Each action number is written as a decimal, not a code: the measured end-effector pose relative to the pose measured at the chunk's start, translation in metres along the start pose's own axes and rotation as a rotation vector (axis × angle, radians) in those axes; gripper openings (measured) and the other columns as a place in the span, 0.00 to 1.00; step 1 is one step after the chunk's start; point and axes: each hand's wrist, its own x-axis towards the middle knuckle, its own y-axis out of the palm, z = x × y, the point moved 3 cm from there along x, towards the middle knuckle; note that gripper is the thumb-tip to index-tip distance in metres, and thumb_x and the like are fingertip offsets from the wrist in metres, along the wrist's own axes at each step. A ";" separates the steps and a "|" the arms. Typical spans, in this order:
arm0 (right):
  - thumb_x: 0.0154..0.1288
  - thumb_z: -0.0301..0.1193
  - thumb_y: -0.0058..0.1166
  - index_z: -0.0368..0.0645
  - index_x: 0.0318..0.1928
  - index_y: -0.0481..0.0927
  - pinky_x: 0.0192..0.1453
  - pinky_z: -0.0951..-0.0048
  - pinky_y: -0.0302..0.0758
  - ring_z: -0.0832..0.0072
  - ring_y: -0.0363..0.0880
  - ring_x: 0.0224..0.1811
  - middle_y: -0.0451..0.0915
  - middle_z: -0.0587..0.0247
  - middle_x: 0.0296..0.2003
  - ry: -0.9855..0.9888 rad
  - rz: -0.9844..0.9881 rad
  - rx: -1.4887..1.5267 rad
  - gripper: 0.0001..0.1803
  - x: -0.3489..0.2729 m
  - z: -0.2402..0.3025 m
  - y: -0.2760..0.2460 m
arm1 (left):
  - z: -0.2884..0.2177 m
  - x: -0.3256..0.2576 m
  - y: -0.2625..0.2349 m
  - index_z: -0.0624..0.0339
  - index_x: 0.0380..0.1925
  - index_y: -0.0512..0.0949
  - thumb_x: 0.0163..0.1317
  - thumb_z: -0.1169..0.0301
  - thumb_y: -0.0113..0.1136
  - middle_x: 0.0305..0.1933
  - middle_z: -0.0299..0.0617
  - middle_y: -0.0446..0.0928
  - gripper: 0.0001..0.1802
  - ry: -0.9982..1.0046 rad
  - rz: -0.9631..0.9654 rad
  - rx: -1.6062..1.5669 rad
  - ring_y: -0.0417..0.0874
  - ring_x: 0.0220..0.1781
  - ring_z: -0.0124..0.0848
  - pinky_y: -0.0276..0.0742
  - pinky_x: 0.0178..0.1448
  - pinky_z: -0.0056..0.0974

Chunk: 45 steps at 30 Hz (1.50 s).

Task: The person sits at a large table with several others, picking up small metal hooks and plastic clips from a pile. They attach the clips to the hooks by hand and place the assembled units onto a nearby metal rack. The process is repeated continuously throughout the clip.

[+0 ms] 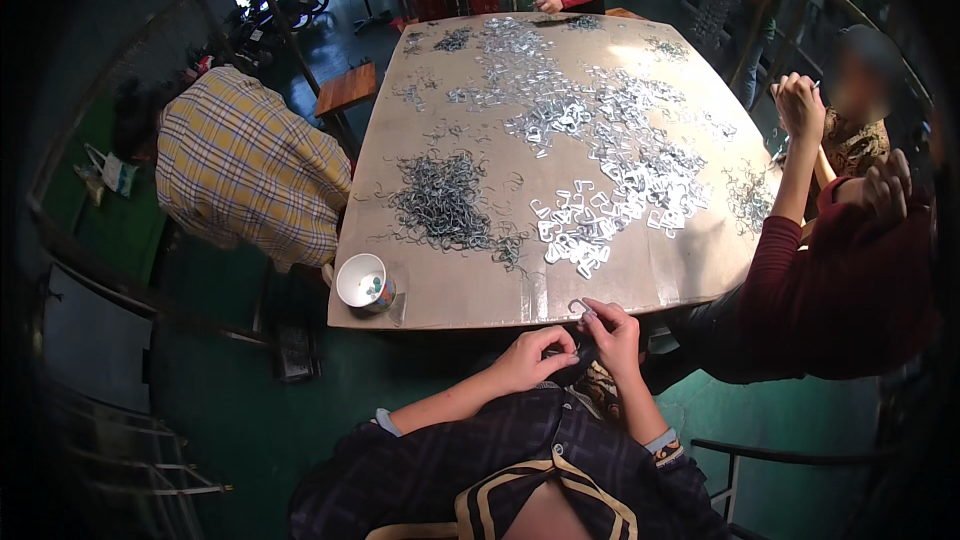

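Observation:
Just off the table's near edge, my right hand (614, 337) pinches a small silver hook-shaped piece (578, 306) between thumb and fingers. My left hand (540, 355) is beside it, thumb and fingertips pressed together; whatever is between them is too small to make out. Beyond my hands, a heap of similar silver hook pieces (578, 230) spreads up the middle of the cardboard-covered table (440, 290). To their left lies a tangled pile of thin, dark curved strips (440, 202).
A white paper cup (364, 282) stands at the table's near left corner. A person in a checked shirt (250, 155) bends at the left; another in dark red (800, 280) sits close on the right. More people stand at the far end. A wooden stool (346, 88) is at the left.

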 end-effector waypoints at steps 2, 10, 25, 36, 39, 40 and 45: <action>0.62 0.19 0.57 0.33 0.48 0.83 0.38 0.78 0.79 0.77 0.82 0.32 0.79 0.61 0.32 0.054 0.047 0.046 0.13 -0.009 0.018 0.006 | -0.003 -0.001 -0.001 0.65 0.34 0.76 0.60 0.74 0.64 0.35 0.38 0.79 0.07 0.011 -0.059 0.008 0.78 0.38 0.25 0.74 0.45 0.32; 0.61 0.22 0.59 0.37 0.48 0.84 0.38 0.78 0.75 0.80 0.80 0.32 0.81 0.61 0.30 -0.031 0.027 -0.071 0.14 -0.024 0.041 0.006 | -0.015 -0.007 0.002 0.67 0.34 0.76 0.60 0.76 0.63 0.34 0.39 0.79 0.07 0.024 -0.162 -0.039 0.79 0.38 0.24 0.75 0.47 0.32; 0.58 0.19 0.58 0.37 0.46 0.84 0.38 0.75 0.76 0.73 0.83 0.32 0.82 0.57 0.30 -0.109 -0.029 -0.229 0.14 -0.046 0.062 0.009 | -0.014 -0.011 0.007 0.65 0.32 0.77 0.58 0.74 0.64 0.31 0.40 0.81 0.07 -0.002 -0.121 0.071 0.82 0.35 0.28 0.76 0.43 0.34; 0.55 0.16 0.59 0.37 0.46 0.84 0.41 0.75 0.78 0.72 0.83 0.34 0.83 0.57 0.34 -0.118 -0.072 -0.279 0.16 -0.046 0.079 0.012 | -0.011 0.001 -0.002 0.64 0.31 0.78 0.57 0.71 0.66 0.29 0.40 0.81 0.08 -0.059 -0.090 0.076 0.82 0.33 0.27 0.75 0.40 0.33; 0.55 0.16 0.60 0.38 0.47 0.83 0.41 0.75 0.78 0.73 0.83 0.34 0.83 0.57 0.34 -0.090 -0.080 -0.275 0.17 -0.042 0.077 0.013 | -0.006 0.005 -0.006 0.64 0.31 0.77 0.57 0.72 0.67 0.30 0.37 0.80 0.08 -0.120 -0.062 0.012 0.80 0.33 0.24 0.75 0.39 0.32; 0.55 0.16 0.60 0.38 0.47 0.83 0.41 0.76 0.78 0.74 0.83 0.34 0.83 0.57 0.34 -0.080 -0.078 -0.268 0.17 -0.042 0.076 0.013 | -0.004 0.005 -0.006 0.64 0.31 0.77 0.56 0.73 0.67 0.30 0.36 0.80 0.09 -0.151 -0.053 -0.013 0.79 0.33 0.22 0.75 0.39 0.31; 0.54 0.16 0.61 0.38 0.49 0.82 0.41 0.76 0.78 0.75 0.83 0.35 0.83 0.58 0.34 -0.061 -0.076 -0.217 0.19 -0.043 0.066 0.011 | 0.004 0.006 -0.005 0.65 0.32 0.76 0.56 0.74 0.68 0.31 0.36 0.79 0.09 -0.160 -0.047 -0.054 0.78 0.33 0.21 0.75 0.40 0.30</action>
